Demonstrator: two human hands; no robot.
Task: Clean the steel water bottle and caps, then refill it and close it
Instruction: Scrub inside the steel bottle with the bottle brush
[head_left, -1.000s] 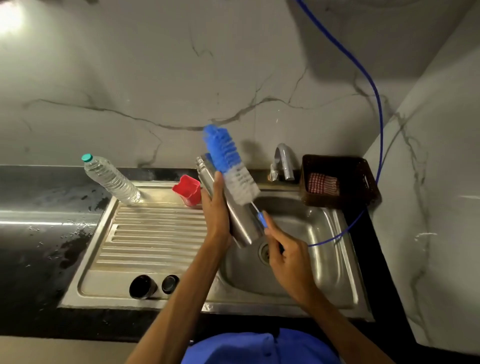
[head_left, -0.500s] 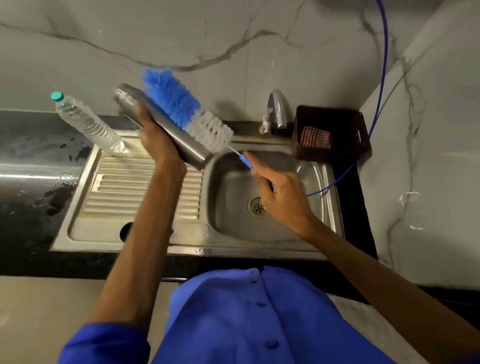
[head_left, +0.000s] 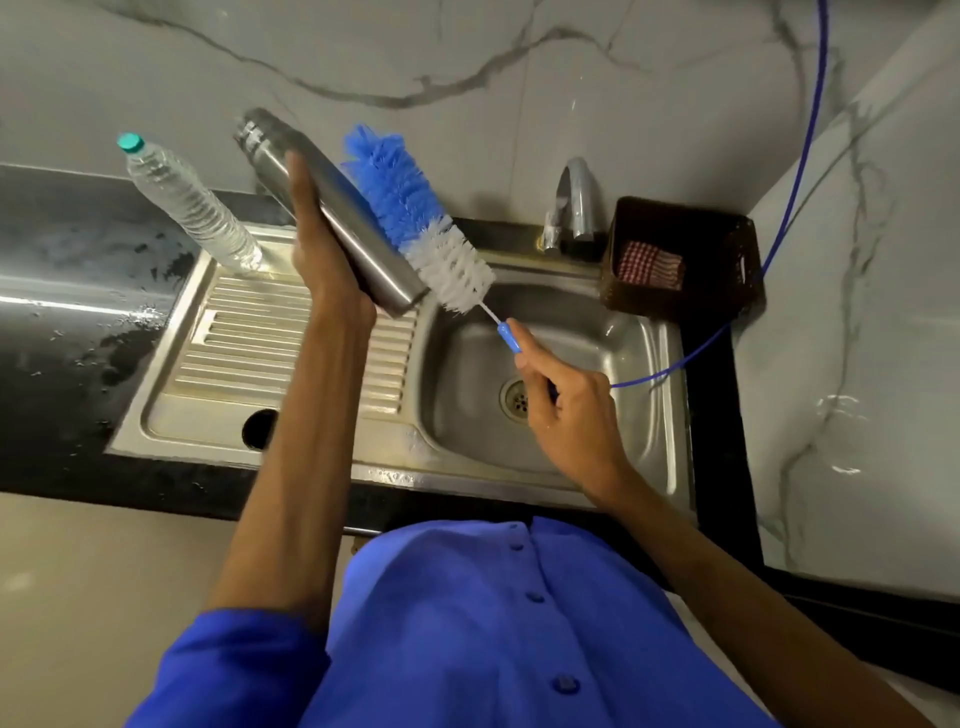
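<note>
- Gripping steel bottle (head_left: 332, 218) in left hand (head_left: 324, 265), fingers wrapped round the lower body; raised and tilted, mouth end up-left toward the wall, base down-right above the sink (head_left: 644, 364) edge. Probably exposing the full side wall for scrubbing.
- Pinching the blue handle of the bottle brush (head_left: 415, 218) in right hand (head_left: 566, 410); thumb and fingers clenched on the handle, not loose.
- Lying bristles along the bottle's right flank, touching it: judging this as an outside scrub, not inside cleaning.
- Holding everything over or near the basin, likely so drips land in steel rather than on the worktop (head_left: 67, 322).
- Standing capped plastic water bottle (head_left: 187, 208) at the drainboard's back corner, likely the refill supply.
- Showing one dark round item (head_left: 258, 427) on the drainboard near edge, partly hidden by the left arm; possibly a cap, unable to confirm.
- Sitting idle: tap (head_left: 574, 202), basket (head_left: 727, 260) with checked cloth.
</note>
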